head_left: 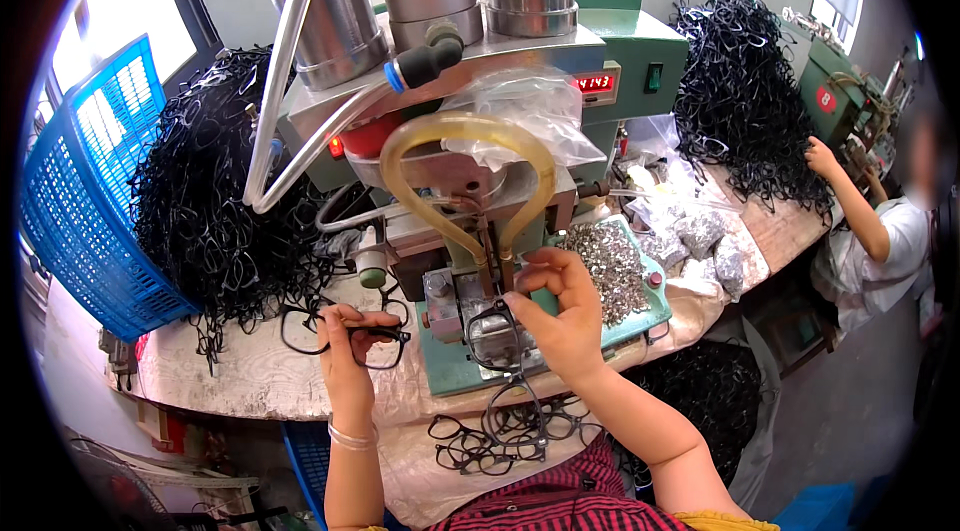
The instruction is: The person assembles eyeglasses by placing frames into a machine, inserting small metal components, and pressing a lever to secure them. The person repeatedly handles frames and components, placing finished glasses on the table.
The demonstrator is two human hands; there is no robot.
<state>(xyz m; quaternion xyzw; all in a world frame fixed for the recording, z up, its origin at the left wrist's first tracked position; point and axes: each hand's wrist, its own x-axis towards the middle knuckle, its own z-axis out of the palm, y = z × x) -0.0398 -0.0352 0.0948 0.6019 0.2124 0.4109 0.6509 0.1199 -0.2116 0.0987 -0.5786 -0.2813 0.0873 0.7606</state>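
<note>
My left hand (346,331) is closed round a black eyeglass frame (398,336), held over the bench to the left of a green press machine (470,378). My right hand (562,319) pinches close to the machine's narrow tool tips (491,271). A second black eyeglass frame (474,359) sits under those tips, its upper part by my right fingertips and its lower part hanging toward me. The exact spot where the fingers meet it is partly hidden. Several loose black frames (465,443) lie on the cloth by my lap.
A green tray (655,311) of small metal parts (603,276) stands to the right of the tool. Tall heaps of black frames (215,191) (750,91) flank the machine. A blue basket (95,201) tilts at left. Another person (870,231) works at far right.
</note>
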